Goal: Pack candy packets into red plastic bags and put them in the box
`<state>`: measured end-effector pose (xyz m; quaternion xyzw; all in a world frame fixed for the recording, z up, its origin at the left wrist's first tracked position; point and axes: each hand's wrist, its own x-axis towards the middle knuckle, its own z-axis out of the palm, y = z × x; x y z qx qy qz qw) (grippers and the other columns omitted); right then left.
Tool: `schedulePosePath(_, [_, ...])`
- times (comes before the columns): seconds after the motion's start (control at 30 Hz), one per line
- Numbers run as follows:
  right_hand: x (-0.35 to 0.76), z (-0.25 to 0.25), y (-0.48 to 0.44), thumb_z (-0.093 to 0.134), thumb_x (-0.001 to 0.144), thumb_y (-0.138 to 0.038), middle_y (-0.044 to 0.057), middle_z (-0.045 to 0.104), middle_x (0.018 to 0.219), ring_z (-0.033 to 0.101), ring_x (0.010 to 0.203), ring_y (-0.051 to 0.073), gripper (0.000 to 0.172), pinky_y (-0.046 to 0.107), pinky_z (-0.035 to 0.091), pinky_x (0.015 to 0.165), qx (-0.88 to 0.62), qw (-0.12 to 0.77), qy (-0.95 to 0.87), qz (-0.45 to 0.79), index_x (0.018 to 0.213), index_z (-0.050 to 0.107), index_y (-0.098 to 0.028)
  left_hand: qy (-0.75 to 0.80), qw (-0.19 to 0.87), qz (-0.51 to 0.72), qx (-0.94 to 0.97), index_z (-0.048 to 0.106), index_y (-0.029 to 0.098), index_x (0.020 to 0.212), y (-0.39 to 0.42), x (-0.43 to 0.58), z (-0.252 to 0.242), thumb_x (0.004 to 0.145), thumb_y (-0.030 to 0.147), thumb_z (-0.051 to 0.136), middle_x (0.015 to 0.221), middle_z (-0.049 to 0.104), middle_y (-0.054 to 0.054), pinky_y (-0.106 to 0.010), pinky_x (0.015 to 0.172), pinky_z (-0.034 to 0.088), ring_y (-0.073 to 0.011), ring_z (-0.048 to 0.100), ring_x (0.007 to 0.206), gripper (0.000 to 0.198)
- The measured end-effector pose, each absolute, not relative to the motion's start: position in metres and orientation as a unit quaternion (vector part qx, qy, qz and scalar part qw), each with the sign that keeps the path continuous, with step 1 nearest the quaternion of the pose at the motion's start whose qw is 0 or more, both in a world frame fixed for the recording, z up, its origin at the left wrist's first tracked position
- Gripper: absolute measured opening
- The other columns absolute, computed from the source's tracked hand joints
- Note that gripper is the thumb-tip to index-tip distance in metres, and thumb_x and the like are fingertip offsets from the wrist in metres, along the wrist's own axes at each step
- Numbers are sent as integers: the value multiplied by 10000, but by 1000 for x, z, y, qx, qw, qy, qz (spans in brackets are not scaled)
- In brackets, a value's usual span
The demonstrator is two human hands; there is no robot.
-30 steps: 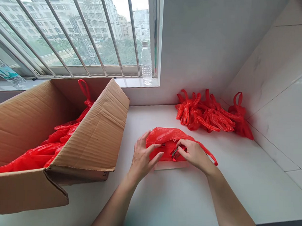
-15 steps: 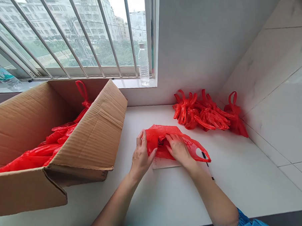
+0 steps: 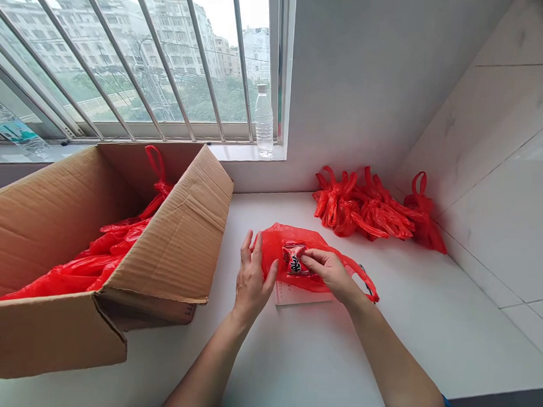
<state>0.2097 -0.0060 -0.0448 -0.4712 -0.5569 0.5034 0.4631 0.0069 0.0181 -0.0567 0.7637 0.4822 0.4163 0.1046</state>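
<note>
Along the back, a barred window [image 3: 170,55] is seen over a sill. Below it, white counter [image 3: 292,354], on which everything else apart from the bottles is set. At left, a large cardboard box [image 3: 166,247] is placed, flaps up, with red plastic bags [image 3: 89,258] heaped inside; one looped handle is raised at the far end. At the back right, near the tiled wall [image 3: 502,165], tied red bags [image 3: 374,211] are bunched, knots and loops up. At center, a loose red plastic bag [image 3: 276,240] is laid out, handle stretched to the right. On the sill, a clear water bottle [image 3: 264,125] is stood upright; another bottle with a teal label [image 3: 18,132] is partly cut off at the left edge, tilted.

Left hand [image 3: 252,280] is held open at the loose bag's left edge, fingers parted, thumb well apart; whether any film is gripped cannot be told. Right hand [image 3: 334,272] is closed in a pinch, the packet's right edge held between thumb and fingers. Under the loose bag's near edge, a white printed booklet or box [image 3: 301,296] is partly covered. Smallest: red snack packet [image 3: 293,258], dark lettering faced up, seen against the loose bag; inside it or just above, cannot be told.
</note>
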Motion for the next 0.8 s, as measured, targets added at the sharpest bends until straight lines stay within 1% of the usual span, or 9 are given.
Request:
schedulePosePath(0.07, [209,-44,-6,626,888,-550,24,732,942,672,875,184,399,319,534,825,-429,467,-496,594,1087,732,-221,472,101,415,771,481,271,1431,16,7,-53,987,312,511,1615,192,-107,-474,1146,390,-286,295,1476,447])
schedulePosePath(0.13, [207,-46,-5,668,857,-553,30,732,943,674,899,188,404,336,537,865,-400,470,-460,639,1078,734,-221,465,91,405,782,666,278,1200,14,6,-49,989,320,511,1603,229,-64,-488,1150,369,-288,311,1459,265])
schedulePosePath(0.2, [201,-48,-5,663,861,-555,40,729,958,680,913,196,402,355,547,874,-375,477,-444,659,1074,728,-220,459,76,389,795,723,261,1020,13,6,-46,964,357,563,1565,316,-59,-507,1144,356,-298,344,1427,194])
schedulePosePath(0.33, [193,-44,-10,663,875,-517,56,710,1086,686,976,214,398,379,562,874,-371,470,-478,642,1151,673,-231,442,51,367,817,705,217,892,13,6,-45,919,372,632,1507,401,-99,-541,1154,319,-317,348,1413,174])
schedulePosePath(0.43, [198,-38,-13,657,889,-461,49,707,1105,683,1000,212,330,365,551,889,-401,455,-552,573,1129,665,-234,427,42,347,834,706,228,915,12,7,-46,942,328,594,1533,361,-100,-585,1168,262,-317,337,1425,153])
schedulePosePath(0.53, [213,-40,-12,578,935,-395,37,719,1033,679,927,202,239,331,534,813,-491,397,-650,423,1090,676,-242,433,35,337,835,713,273,1035,12,7,-49,959,296,563,1545,335,-99,-605,1156,265,-322,336,1432,170])
schedulePosePath(0.67, [227,-57,-5,522,943,-291,78,681,805,646,767,235,195,324,465,669,-690,239,-675,104,968,678,-177,497,31,333,801,647,279,1229,17,4,-60,906,335,643,1587,217,-145,-586,1079,395,-375,350,1421,328])
schedulePosePath(0.73, [225,-65,-1,502,959,-288,117,671,808,646,763,262,223,337,449,656,-737,185,-650,-6,1006,671,-150,514,57,323,793,568,253,1326,20,3,-67,890,307,655,1601,165,-174,-520,969,514,-363,453,1350,448])
schedulePosePath(0.8, [218,-71,1,506,967,-299,144,684,906,652,829,281,243,355,462,704,-730,190,-654,-54,1096,654,-157,515,96,314,792,447,249,1426,22,2,-72,891,239,622,1606,150,-192,-425,810,593,-299,594,1192,563])
